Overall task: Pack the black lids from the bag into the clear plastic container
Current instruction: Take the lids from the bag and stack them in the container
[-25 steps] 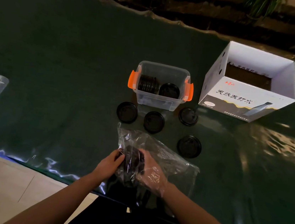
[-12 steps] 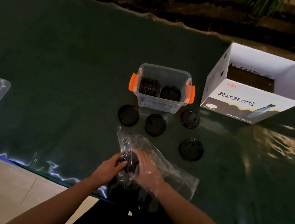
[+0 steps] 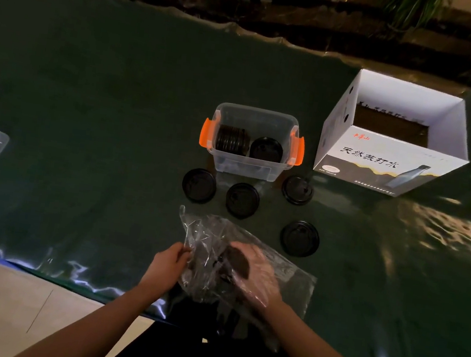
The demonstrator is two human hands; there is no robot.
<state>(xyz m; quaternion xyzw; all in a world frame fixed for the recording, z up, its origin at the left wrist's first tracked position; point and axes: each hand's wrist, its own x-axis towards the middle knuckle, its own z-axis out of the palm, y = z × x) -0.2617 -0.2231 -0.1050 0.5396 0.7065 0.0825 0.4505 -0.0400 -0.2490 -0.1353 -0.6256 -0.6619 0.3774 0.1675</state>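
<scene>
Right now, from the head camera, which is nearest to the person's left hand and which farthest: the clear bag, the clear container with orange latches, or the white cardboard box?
1. Clear bag: touching the left hand, right beside it.
2. Clear container: further up the table, beyond the loose lids.
3. White cardboard box: farthest, up and to the right.

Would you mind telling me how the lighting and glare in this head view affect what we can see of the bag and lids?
In the head view the scene is dim; glare streaks the table cover at right and the near edge; the crinkled bag reflects light, blurring the lids inside around the right hand; wide-angle distortion bends the table's far edge.
</scene>
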